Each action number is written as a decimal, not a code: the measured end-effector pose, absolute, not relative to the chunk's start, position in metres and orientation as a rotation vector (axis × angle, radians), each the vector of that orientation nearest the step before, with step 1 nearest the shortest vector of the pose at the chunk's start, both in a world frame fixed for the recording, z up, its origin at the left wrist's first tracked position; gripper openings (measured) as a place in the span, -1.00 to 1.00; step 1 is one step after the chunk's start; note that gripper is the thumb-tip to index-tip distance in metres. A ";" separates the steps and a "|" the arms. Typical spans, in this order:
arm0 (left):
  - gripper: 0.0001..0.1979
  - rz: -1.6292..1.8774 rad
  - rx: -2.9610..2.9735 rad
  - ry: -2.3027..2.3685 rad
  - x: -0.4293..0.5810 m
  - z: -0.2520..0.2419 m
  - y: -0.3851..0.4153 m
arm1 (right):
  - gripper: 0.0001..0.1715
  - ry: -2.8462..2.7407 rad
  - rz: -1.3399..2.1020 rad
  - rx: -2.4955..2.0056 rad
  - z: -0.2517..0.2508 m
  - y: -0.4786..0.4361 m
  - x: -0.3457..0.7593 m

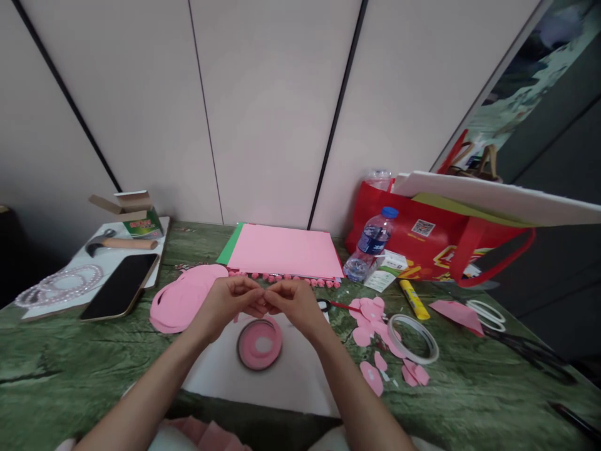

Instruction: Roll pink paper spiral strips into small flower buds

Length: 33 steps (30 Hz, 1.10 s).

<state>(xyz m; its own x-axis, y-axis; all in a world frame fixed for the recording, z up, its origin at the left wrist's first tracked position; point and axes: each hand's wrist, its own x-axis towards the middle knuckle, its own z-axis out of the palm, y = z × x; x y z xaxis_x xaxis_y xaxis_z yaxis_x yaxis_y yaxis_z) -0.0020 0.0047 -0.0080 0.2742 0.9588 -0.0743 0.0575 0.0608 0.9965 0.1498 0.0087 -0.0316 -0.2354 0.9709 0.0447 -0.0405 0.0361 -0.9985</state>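
Observation:
My left hand (230, 302) and my right hand (293, 304) meet fingertip to fingertip above a white sheet (300, 376), both pinched on a small pink piece I cannot make out clearly. Just below them lies a round lid (260, 343) with pink paper in it. A stack of pink paper (286, 250) over a green sheet lies behind the hands, with a row of small pink rolled pieces (291, 279) along its front edge. Cut pink paper circles (181, 300) lie to the left, pink petals (370, 316) to the right.
On the left lie a phone (121, 286), a hammer (119, 243), a small box (136, 216) and beads (66, 282). On the right stand a water bottle (370, 244), a red bag (436, 241), a glue stick (413, 299), a tape roll (413, 338) and scissors (530, 351).

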 end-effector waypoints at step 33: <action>-0.77 0.926 1.310 1.148 -0.003 0.003 0.002 | -0.74 -1.221 1.491 -0.946 -0.031 0.006 0.153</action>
